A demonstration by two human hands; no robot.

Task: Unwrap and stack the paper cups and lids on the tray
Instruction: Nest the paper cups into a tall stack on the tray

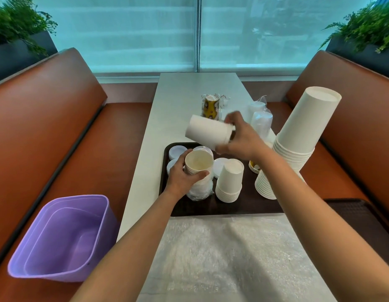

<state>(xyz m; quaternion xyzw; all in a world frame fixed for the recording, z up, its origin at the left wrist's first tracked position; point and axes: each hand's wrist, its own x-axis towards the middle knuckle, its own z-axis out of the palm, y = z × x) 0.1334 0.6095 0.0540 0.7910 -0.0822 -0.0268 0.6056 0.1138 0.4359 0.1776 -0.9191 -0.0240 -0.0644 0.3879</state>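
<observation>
My left hand [182,176] grips an upright stack of white paper cups [199,163] whose lower part still sits in clear plastic wrap [199,191] on the dark tray [243,207]. My right hand [240,138] holds a single white cup [207,131] tilted sideways above the tray. An upside-down stack of cups [229,182] stands on the tray to the right. White lids [177,151] lie at the tray's back left. A tall leaning stack of large cups [298,136] rises at the tray's right edge.
Wrapped patterned cups [209,107] and wrapped clear lids [261,120] lie further back on the table. A sheet of clear plastic [221,253] covers the near table. A purple bin [63,238] sits on the left bench, a second dark tray [359,214] on the right bench.
</observation>
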